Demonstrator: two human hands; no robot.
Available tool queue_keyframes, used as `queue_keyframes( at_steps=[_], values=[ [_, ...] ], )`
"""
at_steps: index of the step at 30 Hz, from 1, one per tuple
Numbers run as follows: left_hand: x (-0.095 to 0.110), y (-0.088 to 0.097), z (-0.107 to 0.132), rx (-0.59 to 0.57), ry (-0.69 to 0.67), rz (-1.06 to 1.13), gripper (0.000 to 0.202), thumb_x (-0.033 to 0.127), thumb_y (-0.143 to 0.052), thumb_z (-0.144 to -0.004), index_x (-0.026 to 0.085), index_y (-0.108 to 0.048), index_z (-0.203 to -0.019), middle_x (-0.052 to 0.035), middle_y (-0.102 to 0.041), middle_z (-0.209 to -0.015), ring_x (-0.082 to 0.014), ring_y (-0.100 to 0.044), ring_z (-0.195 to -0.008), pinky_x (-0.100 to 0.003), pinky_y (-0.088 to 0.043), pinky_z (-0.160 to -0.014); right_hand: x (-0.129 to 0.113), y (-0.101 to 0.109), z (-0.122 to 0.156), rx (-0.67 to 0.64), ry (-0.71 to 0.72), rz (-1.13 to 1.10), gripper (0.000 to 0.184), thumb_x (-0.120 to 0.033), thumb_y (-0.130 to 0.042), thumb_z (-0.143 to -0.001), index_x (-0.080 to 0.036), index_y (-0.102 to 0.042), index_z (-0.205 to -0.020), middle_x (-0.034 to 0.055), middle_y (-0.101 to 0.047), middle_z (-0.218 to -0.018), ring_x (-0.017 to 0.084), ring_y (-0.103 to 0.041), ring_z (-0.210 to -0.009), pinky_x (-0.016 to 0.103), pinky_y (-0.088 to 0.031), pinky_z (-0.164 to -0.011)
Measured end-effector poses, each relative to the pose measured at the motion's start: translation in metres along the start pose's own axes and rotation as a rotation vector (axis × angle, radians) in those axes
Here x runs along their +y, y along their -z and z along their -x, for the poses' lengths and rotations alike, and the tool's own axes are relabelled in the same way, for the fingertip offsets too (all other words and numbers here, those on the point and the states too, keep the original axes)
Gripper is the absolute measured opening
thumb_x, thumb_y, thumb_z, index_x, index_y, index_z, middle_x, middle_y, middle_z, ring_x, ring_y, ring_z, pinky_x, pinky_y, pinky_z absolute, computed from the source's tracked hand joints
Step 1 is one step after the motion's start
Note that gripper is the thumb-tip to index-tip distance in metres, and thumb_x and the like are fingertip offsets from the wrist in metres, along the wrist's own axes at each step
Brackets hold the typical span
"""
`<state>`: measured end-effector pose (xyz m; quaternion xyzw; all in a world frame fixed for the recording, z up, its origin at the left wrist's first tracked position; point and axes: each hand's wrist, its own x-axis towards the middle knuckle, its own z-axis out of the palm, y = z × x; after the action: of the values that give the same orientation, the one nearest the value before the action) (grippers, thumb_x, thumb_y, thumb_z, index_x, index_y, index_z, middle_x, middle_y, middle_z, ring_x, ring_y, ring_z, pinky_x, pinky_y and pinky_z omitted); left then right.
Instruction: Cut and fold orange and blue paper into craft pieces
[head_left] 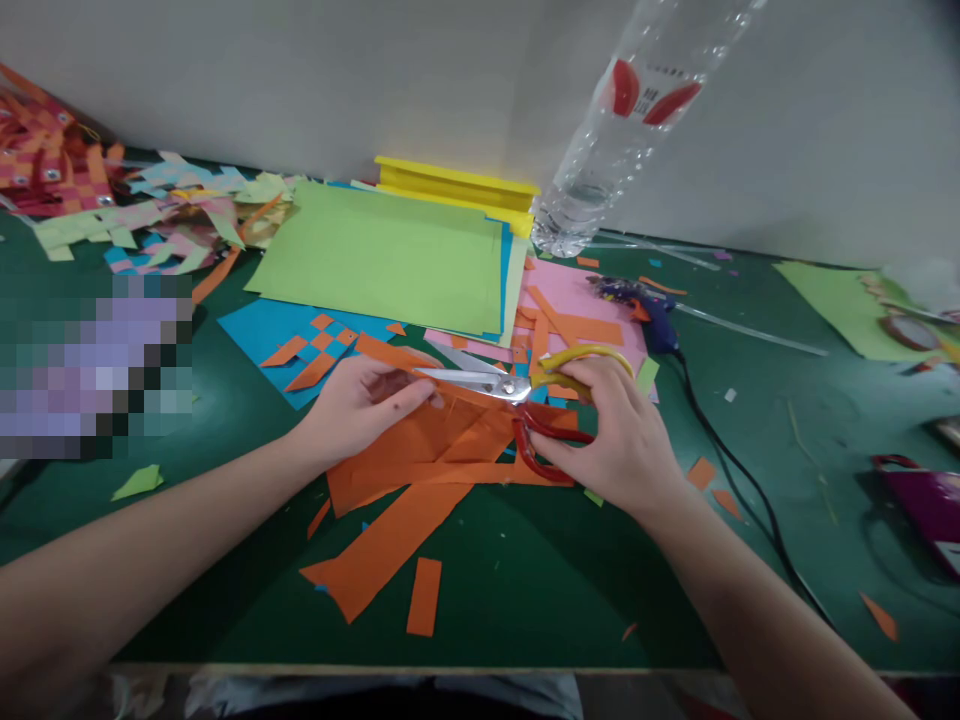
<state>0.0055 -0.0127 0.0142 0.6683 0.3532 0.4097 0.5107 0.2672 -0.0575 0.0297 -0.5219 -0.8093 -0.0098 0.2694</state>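
My right hand (pixel 619 435) is closed round the yellow and red handles of a pair of scissors (pixel 487 383), whose blades point left across a sheet of orange paper (pixel 420 445). My left hand (pixel 360 405) presses on that orange paper with fingers curled at its top edge, right beside the blade tips. Loose orange strips (pixel 390 545) lie in front of the sheet on the green table (pixel 525 600).
A stack of green paper (pixel 382 255) and a yellow box (pixel 457 185) lie behind. A clear plastic bottle (pixel 600 150) stands at the back. A blue glue gun (pixel 649 310) with a black cord lies at right. Woven paper pieces (pixel 150 215) crowd the back left.
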Motion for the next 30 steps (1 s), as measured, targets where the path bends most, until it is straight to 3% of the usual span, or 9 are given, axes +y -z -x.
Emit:
queue_keyframes(
  at_steps=[8,13,21,30],
  values=[
    [-0.0023,0.0002,0.0025,-0.005,0.021,-0.014,0.009,0.027,-0.064,-0.082,0.021,-0.071,-0.083,-0.0018,-0.076,-0.079,-0.0185,-0.072,-0.078,-0.030,-0.060,-0.074,-0.0005,-0.0017,0.0018,-0.002,-0.005,0.003,0.045,-0.033,-0.068,-0.073,-0.018,-0.050,-0.112,0.0132,-0.063,-0.108,0.030,-0.060,-0.105,0.043,-0.056,-0.078],
    [-0.0025,0.0002,0.0020,0.002,0.005,-0.038,0.015,0.028,-0.063,-0.081,0.020,-0.070,-0.093,-0.0023,-0.076,-0.079,-0.0189,-0.072,-0.074,-0.032,-0.060,-0.073,-0.0022,-0.0025,0.0016,0.003,0.020,0.049,0.046,-0.035,-0.068,-0.072,-0.018,-0.051,-0.111,0.0132,-0.064,-0.106,0.029,-0.063,-0.099,0.042,-0.055,-0.077],
    [-0.0031,0.0003,0.0008,0.041,0.012,-0.031,0.012,0.021,-0.061,-0.080,0.023,-0.070,-0.087,0.0004,-0.076,-0.082,-0.0162,-0.073,-0.072,-0.028,-0.060,-0.073,-0.0025,-0.0017,0.0014,0.010,0.056,0.067,0.046,-0.034,-0.068,-0.072,-0.018,-0.050,-0.111,0.0128,-0.065,-0.105,0.029,-0.063,-0.099,0.041,-0.055,-0.076],
    [-0.0029,0.0025,0.0021,0.083,0.086,-0.076,0.014,0.026,-0.063,-0.078,0.022,-0.072,-0.088,-0.0018,-0.075,-0.081,-0.0201,-0.072,-0.075,-0.036,-0.060,-0.075,-0.0018,-0.0013,0.0020,0.017,0.081,0.073,0.045,-0.034,-0.068,-0.073,-0.018,-0.050,-0.111,0.0128,-0.065,-0.104,0.029,-0.063,-0.097,0.041,-0.055,-0.076]
  ],
)
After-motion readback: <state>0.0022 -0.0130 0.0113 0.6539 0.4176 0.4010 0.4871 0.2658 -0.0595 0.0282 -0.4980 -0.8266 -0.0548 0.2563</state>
